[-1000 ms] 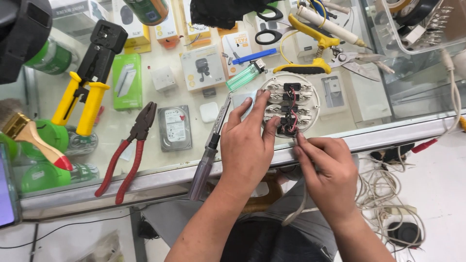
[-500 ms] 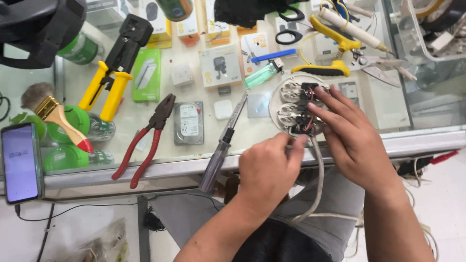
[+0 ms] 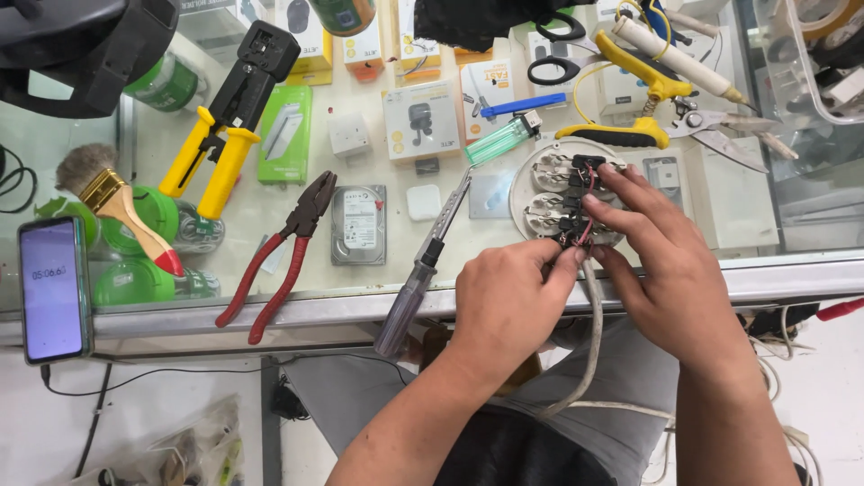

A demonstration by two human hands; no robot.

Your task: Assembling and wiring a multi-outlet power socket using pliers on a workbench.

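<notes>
1. My left hand [image 3: 504, 301] sits at the front edge of the glass counter [image 3: 378, 301], fingers curled together, tips pinched at the grey cable [image 3: 594, 333] where it meets the round white socket plate [image 3: 562, 193]. Whether the pinch closes on the cable sheath or on a wire end, I cannot tell; my fingertips hide it.
2. My right hand [image 3: 670, 261] lies over the right half of the plate, fingers spread and pressing on its terminal blocks, thumb low beside the cable entry. The grip is loose, a steadying hold rather than a clamp.
3. The plate rests flat on the counter, near the front edge, back side up, with red and black wires showing at its middle.
4. The cable drops off the counter between my hands and curves down across my lap.
5. A screwdriver [image 3: 423, 270] with a clear handle lies just left of my left hand, handle overhanging the edge, tip pointing toward a green lighter [image 3: 502, 139].
6. Red-handled pliers [image 3: 279, 256] lie further left, beside a bare hard drive [image 3: 358, 225].
7. A yellow-handled crimper [image 3: 225, 126] lies above the pliers.
8. A phone [image 3: 52, 288] with a lit screen sits at the far left.
</notes>
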